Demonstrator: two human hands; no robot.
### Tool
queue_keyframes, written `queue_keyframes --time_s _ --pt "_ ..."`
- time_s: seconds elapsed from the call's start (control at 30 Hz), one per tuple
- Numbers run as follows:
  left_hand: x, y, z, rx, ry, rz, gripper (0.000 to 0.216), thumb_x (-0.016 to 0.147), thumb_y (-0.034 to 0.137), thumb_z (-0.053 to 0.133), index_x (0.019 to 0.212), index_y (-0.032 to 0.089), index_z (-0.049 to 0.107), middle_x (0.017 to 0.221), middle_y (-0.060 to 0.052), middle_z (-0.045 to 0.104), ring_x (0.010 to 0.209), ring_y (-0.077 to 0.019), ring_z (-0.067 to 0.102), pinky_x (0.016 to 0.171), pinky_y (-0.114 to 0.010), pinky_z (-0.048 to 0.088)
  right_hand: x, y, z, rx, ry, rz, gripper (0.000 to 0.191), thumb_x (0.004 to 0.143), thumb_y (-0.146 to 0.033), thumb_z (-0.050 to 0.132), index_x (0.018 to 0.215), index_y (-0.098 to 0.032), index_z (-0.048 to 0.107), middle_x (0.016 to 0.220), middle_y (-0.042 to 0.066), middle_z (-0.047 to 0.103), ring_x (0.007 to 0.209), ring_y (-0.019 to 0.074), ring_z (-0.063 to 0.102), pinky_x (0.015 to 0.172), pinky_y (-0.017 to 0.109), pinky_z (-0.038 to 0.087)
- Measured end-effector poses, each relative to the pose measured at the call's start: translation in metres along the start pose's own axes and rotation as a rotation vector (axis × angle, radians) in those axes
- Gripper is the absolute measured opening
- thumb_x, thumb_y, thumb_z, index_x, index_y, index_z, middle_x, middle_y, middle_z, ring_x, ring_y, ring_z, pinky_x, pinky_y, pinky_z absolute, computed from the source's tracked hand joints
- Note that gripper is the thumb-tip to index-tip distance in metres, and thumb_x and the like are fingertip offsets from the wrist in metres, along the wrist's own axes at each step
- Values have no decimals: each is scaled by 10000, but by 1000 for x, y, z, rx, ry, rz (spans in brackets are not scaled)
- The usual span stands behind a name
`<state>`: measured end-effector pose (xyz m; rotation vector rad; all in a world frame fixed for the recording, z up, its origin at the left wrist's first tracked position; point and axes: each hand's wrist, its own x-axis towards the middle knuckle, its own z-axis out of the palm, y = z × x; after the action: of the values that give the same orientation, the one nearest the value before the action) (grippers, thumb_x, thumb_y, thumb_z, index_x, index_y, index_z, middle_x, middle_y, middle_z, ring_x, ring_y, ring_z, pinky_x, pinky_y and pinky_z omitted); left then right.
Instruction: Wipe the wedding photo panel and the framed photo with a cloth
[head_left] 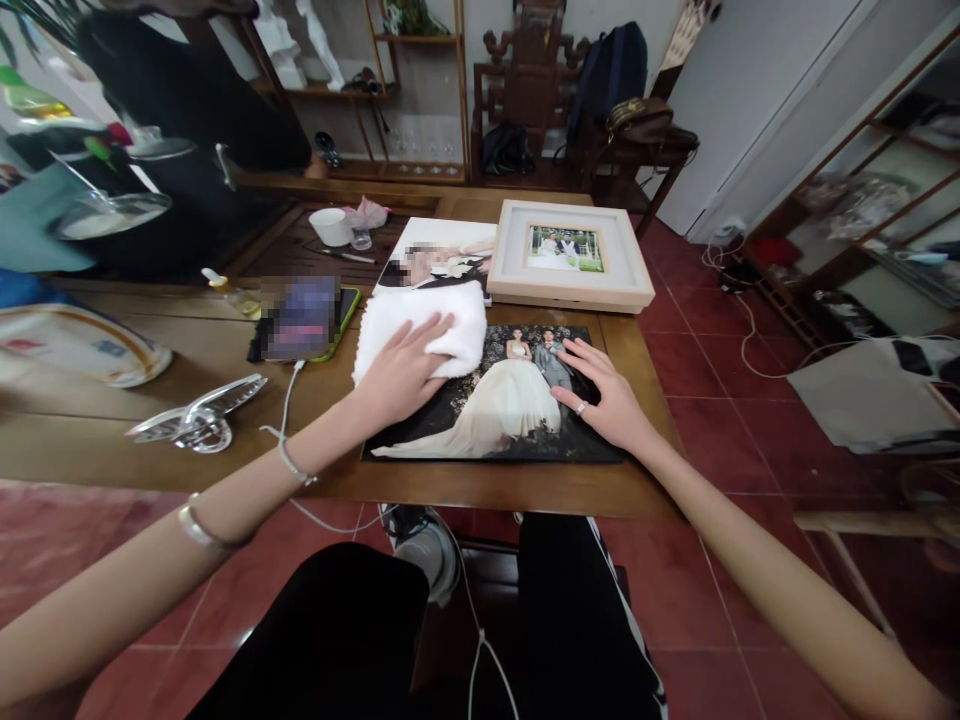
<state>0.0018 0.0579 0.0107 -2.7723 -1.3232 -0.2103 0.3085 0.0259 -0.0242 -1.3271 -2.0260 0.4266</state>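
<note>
A printed wedding photo [495,410] of a couple against a dark background lies flat near the table's front edge. Over its upper left part rests a fluffy white cloth [420,300]. My left hand [412,365] is palm down on that cloth, with a fold of it gathered between thumb and fingers; part of the grip is hidden. Flat on the photo's right side, my right hand [604,400] has its fingers apart and wears a ring. Behind the cloth is another photo print [465,235], partly covered. A pale wooden picture frame [637,285] holding a small photo lies behind the wedding photo.
To the left are a phone [349,325] on a white cable, a small dropper bottle [244,300] and a clear hair claw clip [199,420]. A white cup [330,227] stands farther back. The table's right edge [660,400] drops to red floor tiles.
</note>
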Motion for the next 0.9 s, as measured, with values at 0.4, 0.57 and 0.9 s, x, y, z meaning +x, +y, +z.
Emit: queue_keyframes --time_s 0.4,0.57,0.9 --pt "-56 57 -5 -94 4 144 163 820 129 566 810 154 726 1589 -100 225 1466 -343 173 1172 -593 178 0 -2 0 0 -12 18 508 859 -491 618 1316 -272 580 1444 90 504 1397 268 363 1143 535 304" --pt "-66 87 -14 -124 -62 266 101 804 166 644 739 164 722 1581 -97 246 1457 -335 213 1190 -543 186 0 -1 0 6 -21 6 512 861 -515 599 1328 -306 568 1451 70 499 1396 287 362 1138 571 292" --pt "-11 0 -1 -88 4 -32 305 930 177 423 1068 118 688 1569 -148 259 1463 -299 201 1161 -558 240 0 -1 0 18 -17 21 517 858 -524 606 1319 -294 573 1449 76 499 1402 271 354 1138 556 299"
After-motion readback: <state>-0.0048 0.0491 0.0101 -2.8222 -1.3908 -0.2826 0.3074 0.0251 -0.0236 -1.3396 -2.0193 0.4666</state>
